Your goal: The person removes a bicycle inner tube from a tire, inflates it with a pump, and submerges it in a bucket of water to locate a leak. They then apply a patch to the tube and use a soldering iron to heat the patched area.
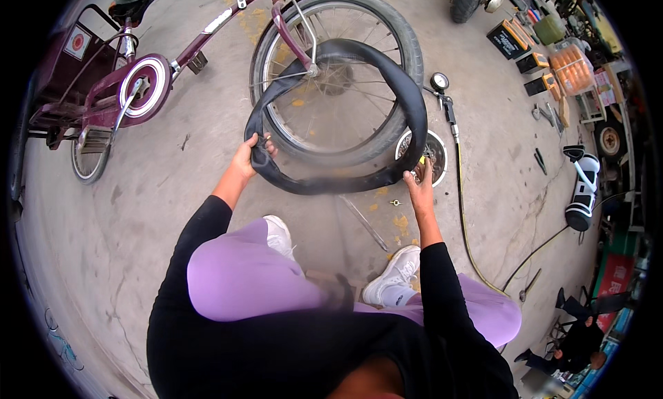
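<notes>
A black inner tube (324, 185) forms a wide loop between my hands, in front of the wheel (410, 46) of a purple tricycle (200, 43). My left hand (259, 150) grips the loop's left side, where the rubber looks creased and flattened. On the right, my right hand (421, 178) holds the lower right of the loop between thumb and fingers. Behind that hand stands a round white-rimmed bowl (442, 160) with small dark contents I cannot make out. The far part of the tube overlaps the wheel's spokes and hub.
An air gauge with its inflator handle (449, 109) lies right of the wheel, its hose (461, 212) running toward me. A metal bar (364, 223) and a small brass-coloured part (395, 203) lie near my shoes. Boxes (507, 40), tools (549, 116) and a white self-balancing scooter (583, 188) line the right.
</notes>
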`<action>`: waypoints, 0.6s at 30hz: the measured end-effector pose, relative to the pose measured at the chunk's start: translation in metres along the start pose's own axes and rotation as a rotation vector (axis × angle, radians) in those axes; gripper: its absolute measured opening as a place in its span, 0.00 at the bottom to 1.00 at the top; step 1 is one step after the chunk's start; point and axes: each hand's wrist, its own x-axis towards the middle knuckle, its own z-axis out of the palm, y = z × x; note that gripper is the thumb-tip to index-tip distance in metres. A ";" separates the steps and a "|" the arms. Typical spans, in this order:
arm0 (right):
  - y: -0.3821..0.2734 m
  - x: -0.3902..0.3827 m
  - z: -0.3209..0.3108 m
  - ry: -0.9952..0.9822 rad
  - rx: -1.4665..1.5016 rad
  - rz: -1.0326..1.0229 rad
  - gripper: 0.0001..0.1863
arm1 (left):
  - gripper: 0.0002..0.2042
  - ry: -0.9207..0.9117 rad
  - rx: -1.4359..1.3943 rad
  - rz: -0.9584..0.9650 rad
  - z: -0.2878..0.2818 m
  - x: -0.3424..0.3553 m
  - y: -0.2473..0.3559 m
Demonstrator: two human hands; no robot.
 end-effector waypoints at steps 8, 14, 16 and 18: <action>-0.127 0.027 0.042 0.074 -0.344 -0.188 0.25 | 0.18 -0.068 0.003 -0.061 -0.005 0.031 -0.003; -0.215 0.124 0.073 0.032 -0.587 -0.348 0.24 | 0.20 -0.049 -0.162 0.001 0.010 0.054 -0.008; -0.223 0.150 0.070 0.059 -0.680 -0.602 0.22 | 0.20 -0.012 -0.194 -0.022 0.008 0.053 -0.014; -0.221 0.174 0.053 0.165 -0.597 -0.676 0.19 | 0.20 0.014 -0.233 -0.021 0.001 0.048 -0.023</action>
